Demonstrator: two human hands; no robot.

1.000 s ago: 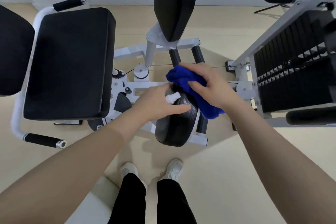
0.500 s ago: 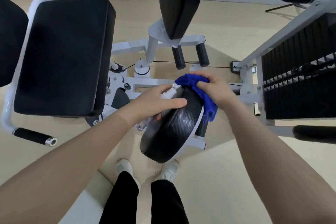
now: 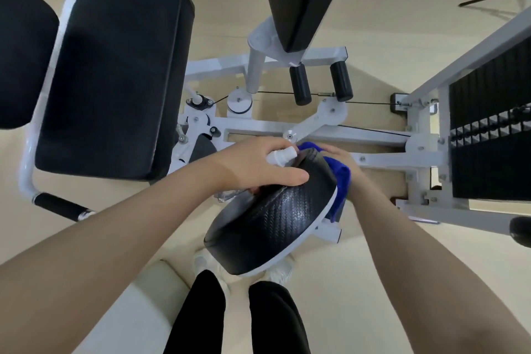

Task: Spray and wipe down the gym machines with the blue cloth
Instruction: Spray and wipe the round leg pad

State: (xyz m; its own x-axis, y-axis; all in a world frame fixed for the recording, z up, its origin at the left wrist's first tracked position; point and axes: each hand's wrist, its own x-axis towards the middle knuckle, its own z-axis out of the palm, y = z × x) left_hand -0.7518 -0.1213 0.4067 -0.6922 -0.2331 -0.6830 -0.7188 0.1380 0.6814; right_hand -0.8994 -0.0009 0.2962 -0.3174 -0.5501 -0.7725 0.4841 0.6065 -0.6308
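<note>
Left hand (image 3: 258, 165) gripping white spray bottle (image 3: 280, 156) against round black pad (image 3: 273, 221), right hand (image 3: 343, 161) behind pad's far edge pressing blue cloth (image 3: 340, 178), fingers hidden, grip unclear.

One view only: your head cam looks steeply down, close over your forearms, the round pad (image 3: 270, 224) and floor (image 3: 373, 282)

Black pad (image 3: 270, 227) fills the gap between seat (image 3: 112, 80) and weight stack (image 3: 491, 135).
</note>
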